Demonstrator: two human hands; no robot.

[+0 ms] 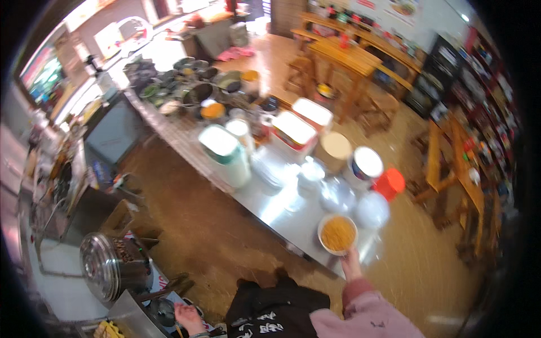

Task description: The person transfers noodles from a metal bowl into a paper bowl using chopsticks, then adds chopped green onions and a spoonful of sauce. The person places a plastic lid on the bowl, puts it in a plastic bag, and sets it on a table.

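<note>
A white bowl filled with an orange-yellow, shredded or crumbly food is in the grip of my right hand. It is at the near end of a metal-topped counter; whether the bowl rests on the metal or hangs just above it, I cannot tell. Down at the lower left, my left hand is beside a dark round pot or lid. Its fingers are blurred and look partly curled, so I cannot tell if they hold anything.
Plastic-wrapped bundles, a red container, a white tub and a green-rimmed container stand along the counter. Several bowls of ingredients lie farther off. A large steel pot is at left, wooden tables beyond.
</note>
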